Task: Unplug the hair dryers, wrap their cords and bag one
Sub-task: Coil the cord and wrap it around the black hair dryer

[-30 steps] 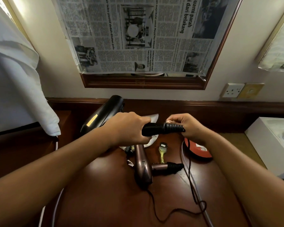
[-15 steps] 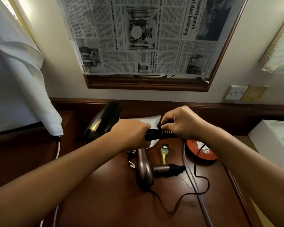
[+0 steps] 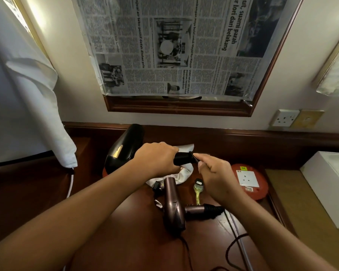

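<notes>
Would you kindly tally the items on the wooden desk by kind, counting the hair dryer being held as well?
Hair dryers: 2, the black hair dryer held by the left hand and right hand, and the bronze hair dryer lying on the desk.
Red extension reel: 1
White cloth bag: 1
Small brush: 1
Total: 5

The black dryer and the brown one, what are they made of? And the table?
The black dryer looks like glossy plastic: light glints off its smooth shell. The brown dryer has a metallic sheen with soft highlights, probably painted plastic rather than real metal, though that can't be settled. The table looks like dark polished wood, reddish brown and shiny enough to reflect light.
</notes>
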`<state>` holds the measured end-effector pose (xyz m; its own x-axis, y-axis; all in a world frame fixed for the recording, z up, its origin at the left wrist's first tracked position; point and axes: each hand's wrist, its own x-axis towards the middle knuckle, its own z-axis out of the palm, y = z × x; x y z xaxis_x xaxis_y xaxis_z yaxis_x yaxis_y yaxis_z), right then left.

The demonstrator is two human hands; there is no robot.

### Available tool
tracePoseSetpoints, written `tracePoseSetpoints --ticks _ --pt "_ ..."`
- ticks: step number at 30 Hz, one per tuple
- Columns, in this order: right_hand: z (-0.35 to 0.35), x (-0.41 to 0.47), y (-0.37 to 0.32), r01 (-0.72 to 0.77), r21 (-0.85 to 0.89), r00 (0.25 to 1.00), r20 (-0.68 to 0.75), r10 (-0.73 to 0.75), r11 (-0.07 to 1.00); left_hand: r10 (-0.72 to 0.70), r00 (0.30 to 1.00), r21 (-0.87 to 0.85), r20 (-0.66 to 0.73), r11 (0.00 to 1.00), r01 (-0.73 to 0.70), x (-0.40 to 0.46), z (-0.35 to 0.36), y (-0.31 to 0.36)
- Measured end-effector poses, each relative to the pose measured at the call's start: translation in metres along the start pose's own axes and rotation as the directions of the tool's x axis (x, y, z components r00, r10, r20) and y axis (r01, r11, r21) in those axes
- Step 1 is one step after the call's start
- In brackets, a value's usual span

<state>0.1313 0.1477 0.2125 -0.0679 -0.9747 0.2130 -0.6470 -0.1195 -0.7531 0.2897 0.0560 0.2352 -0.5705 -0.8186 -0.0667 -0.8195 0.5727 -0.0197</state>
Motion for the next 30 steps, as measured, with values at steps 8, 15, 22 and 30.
tracePoseSetpoints --ticks 8,15,22,30 --pt "0.011 -0.014 -0.006 -0.407 0.796 0.889 0.232 0.394 0.448 0.004 1.000 0.033 -0.029 0.999 -0.003 0.000 -0.004 0.004" --pt "0.014 -0.020 0.002 -0.583 0.791 0.806 0.534 0.257 0.184 0.011 0.998 -0.007 -0.061 1.000 -0.011 -0.003 -0.008 0.004" --pt "0.022 -0.020 0.009 -0.486 0.848 0.868 0.440 0.230 0.212 0.027 0.996 -0.053 -0.088 0.998 -0.032 -0.004 -0.014 0.003" --pt "0.020 -0.023 0.008 -0.342 0.910 0.927 0.286 0.243 0.236 0.063 0.992 -0.097 -0.107 0.993 -0.074 -0.004 -0.018 0.004"
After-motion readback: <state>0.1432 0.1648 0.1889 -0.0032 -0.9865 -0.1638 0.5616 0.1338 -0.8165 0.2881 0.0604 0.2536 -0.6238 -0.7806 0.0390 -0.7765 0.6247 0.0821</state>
